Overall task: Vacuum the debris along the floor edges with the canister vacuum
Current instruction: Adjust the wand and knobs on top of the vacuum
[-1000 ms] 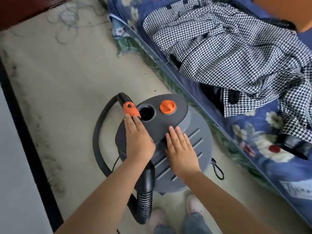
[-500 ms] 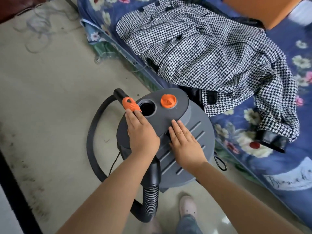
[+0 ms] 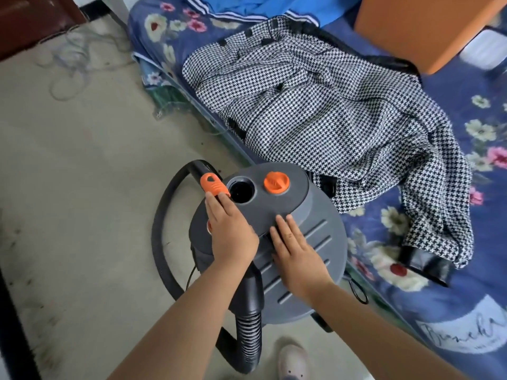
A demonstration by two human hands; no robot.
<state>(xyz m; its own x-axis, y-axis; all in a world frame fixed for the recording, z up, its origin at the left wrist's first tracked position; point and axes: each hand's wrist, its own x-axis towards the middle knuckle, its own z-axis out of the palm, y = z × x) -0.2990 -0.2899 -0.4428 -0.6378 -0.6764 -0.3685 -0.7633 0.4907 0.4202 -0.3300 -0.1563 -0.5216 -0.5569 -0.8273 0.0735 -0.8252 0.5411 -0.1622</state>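
Note:
A grey round canister vacuum (image 3: 318, 215) stands on the floor beside the bed. Its top has an open round port (image 3: 241, 190) and an orange knob (image 3: 276, 182). A black ribbed hose (image 3: 159, 231) loops round its left side and ends in an orange-collared tip (image 3: 213, 185) next to the port. My left hand (image 3: 230, 229) lies over the hose end, fingertips on the orange collar; whether it grips the hose is hidden. My right hand (image 3: 296, 248) rests flat on the ribbed lid, fingers straight.
A bed with blue floral sheet (image 3: 450, 305) runs along the right, a houndstooth garment (image 3: 315, 111) on it and an orange box (image 3: 417, 26) behind. A tangle of thin wire (image 3: 71, 58) lies on the beige floor at top left. Dirt lines the dark baseboard (image 3: 13, 325) on the left. My shoe (image 3: 293, 360) is below.
The view has swung right and up, showing more of the bed and orange box. Both hands stay in the same places on the vacuum.

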